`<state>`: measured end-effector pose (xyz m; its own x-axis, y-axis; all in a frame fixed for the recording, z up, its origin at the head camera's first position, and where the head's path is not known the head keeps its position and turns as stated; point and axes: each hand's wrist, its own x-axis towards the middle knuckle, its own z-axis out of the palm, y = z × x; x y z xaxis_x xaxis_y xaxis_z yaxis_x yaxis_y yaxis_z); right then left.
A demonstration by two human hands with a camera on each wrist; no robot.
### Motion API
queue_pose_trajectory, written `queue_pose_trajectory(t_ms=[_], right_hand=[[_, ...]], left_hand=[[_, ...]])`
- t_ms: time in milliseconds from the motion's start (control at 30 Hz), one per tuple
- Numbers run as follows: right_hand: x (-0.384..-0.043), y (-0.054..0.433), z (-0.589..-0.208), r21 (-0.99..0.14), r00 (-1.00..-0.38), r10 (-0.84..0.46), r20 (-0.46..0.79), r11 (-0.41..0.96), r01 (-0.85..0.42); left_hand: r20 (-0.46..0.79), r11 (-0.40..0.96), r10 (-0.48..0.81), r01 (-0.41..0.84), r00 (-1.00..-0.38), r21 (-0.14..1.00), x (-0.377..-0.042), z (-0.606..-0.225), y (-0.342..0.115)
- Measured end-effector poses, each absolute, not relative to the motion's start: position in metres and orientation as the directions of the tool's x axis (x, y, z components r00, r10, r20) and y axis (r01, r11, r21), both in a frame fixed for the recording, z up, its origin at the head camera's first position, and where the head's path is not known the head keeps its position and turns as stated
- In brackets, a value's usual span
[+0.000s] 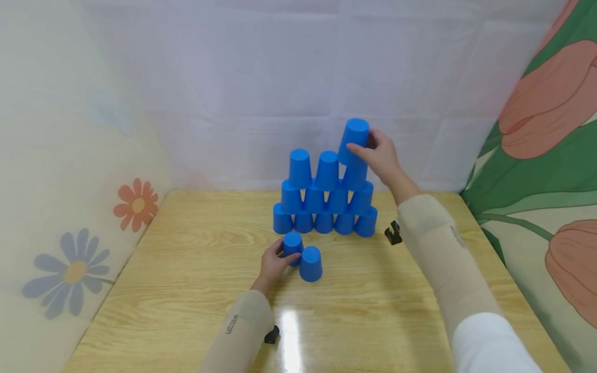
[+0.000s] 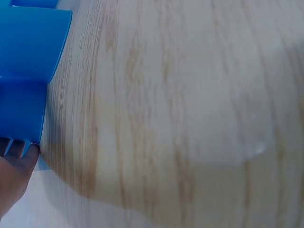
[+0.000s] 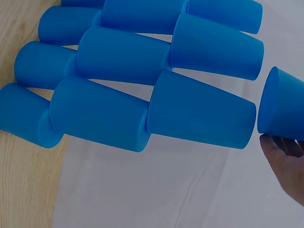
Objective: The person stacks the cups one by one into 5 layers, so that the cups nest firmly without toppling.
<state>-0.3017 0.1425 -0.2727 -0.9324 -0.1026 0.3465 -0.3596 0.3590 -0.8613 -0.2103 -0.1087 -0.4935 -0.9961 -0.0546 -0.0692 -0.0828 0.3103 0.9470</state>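
Blue cups stand upside down in a stacked pyramid [image 1: 325, 199] of three rows, with 3 cups in its top row. My right hand [image 1: 381, 158] grips a blue cup [image 1: 353, 142] by its side, mouth down, above the right end of that row. In the right wrist view, a gap shows between this held cup [image 3: 285, 107] and the stacked cup [image 3: 204, 109] below it. My left hand [image 1: 272, 264] holds another upside-down blue cup [image 1: 292, 243] on the table, thumb and fingers around it. One more blue cup [image 1: 310, 264] stands just right of it.
The wooden table [image 1: 196, 269] meets a white cloth backdrop [image 1: 233, 103] behind the pyramid. A small black object [image 1: 394, 233] lies by the right forearm, and another black piece [image 1: 272, 335] shows beside the left sleeve. Flower-patterned panels [image 1: 550, 197] flank the table.
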Motion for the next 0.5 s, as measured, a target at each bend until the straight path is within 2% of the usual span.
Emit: queue_pose_trajectory(t_ms=[500], right_hand=[[-0.313, 0.136, -0.268, -0.866, -0.964, -0.053, 0.26, 0.429, -0.257]], left_hand=[[-0.074, 0.323, -0.041, -0.083, -0.996, 0.943, -0.211, -0.494, -0.108]])
